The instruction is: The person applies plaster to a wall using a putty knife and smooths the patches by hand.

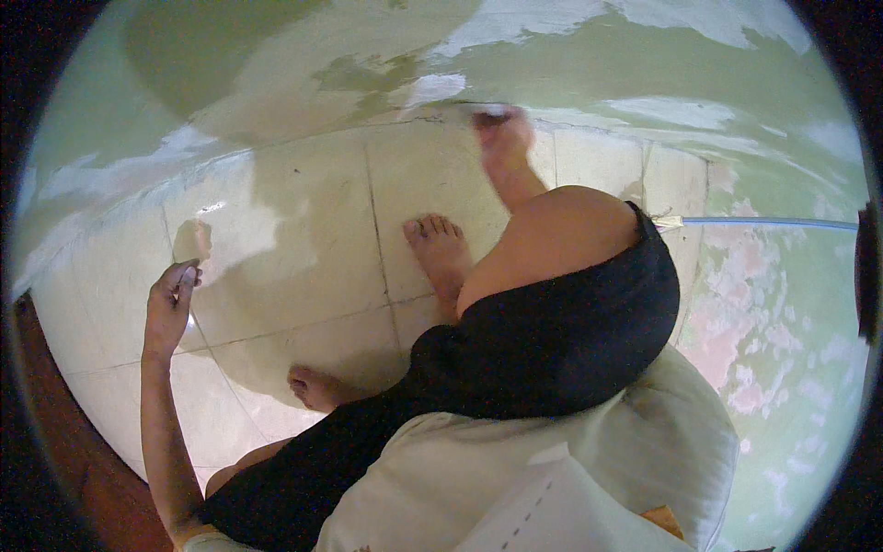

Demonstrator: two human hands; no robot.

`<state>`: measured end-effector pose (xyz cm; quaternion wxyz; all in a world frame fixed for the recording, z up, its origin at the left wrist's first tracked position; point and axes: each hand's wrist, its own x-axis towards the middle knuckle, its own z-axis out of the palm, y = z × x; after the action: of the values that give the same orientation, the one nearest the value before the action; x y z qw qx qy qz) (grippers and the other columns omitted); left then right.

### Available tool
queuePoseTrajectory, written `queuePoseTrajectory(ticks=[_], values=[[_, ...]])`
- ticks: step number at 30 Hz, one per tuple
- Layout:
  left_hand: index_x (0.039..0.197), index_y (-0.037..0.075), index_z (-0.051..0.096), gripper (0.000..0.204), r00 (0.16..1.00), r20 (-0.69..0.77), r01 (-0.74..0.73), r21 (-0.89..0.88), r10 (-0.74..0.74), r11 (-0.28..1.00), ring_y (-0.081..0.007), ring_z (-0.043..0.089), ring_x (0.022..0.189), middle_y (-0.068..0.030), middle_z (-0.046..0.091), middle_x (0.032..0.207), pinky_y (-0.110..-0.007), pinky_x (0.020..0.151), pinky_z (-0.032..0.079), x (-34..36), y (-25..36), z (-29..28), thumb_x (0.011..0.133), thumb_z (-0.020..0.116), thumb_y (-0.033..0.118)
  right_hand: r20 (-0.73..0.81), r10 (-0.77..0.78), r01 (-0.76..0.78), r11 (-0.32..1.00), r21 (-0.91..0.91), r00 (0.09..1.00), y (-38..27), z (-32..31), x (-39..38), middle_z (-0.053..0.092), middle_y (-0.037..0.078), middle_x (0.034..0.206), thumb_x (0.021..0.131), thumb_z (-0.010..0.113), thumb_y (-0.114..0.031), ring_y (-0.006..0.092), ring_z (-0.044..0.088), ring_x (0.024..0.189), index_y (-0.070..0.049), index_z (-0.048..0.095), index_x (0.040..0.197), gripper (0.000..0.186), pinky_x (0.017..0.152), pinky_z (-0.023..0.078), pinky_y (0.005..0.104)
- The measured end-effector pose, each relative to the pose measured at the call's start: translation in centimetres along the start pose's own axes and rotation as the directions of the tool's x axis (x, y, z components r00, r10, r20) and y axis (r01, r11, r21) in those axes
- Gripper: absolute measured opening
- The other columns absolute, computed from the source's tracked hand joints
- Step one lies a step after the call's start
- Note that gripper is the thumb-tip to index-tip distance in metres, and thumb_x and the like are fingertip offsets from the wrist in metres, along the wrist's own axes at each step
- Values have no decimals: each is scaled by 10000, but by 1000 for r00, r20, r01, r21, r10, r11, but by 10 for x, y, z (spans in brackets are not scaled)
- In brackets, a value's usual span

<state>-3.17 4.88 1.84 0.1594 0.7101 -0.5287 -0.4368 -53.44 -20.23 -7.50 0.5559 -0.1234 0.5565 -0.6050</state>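
A pale tiled floor is carrying everything, its grout lines bending toward the rim. Two bare feet, one ahead and one nearer, are resting flat on the tiles. The floor is shining, possibly wet, below a peeling green wall.

Bare feet; black shorts; pale cream shirt; arms bare, no sleeves.

glossy wet floor tiles, flaking matt painted wall, soft black cloth shorts
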Motion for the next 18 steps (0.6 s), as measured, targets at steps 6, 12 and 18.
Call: queuePoseTrajectory(ticks=[6,12,18], values=[[1128,-33,615,272,994,-16,104,-19,-105,994,-171,620,858,-110,657,940,-292,803,490,-5,-13,-8,980,509,169,-115,-94,104,991,79,989,0,-24,36,558,122,733,872,381,-123,256,544,663,-17,553,824,208,587,486,382],[1124,-31,617,280,999,-36,-23,27,24,999,-164,614,841,-105,653,930,-288,798,491,3,7,-7,986,501,183,54,151,-157,981,114,987,13,22,-27,615,155,904,918,435,-184,283,595,764,-26,561,985,213,708,514,417],[1129,-31,616,293,994,-40,95,-67,-98,993,-174,611,855,-108,654,936,-294,795,491,-10,-41,-9,993,495,198,-221,-223,247,966,84,949,-52,-45,59,485,78,590,872,413,-152,221,469,527,-54,555,754,209,542,450,331]])
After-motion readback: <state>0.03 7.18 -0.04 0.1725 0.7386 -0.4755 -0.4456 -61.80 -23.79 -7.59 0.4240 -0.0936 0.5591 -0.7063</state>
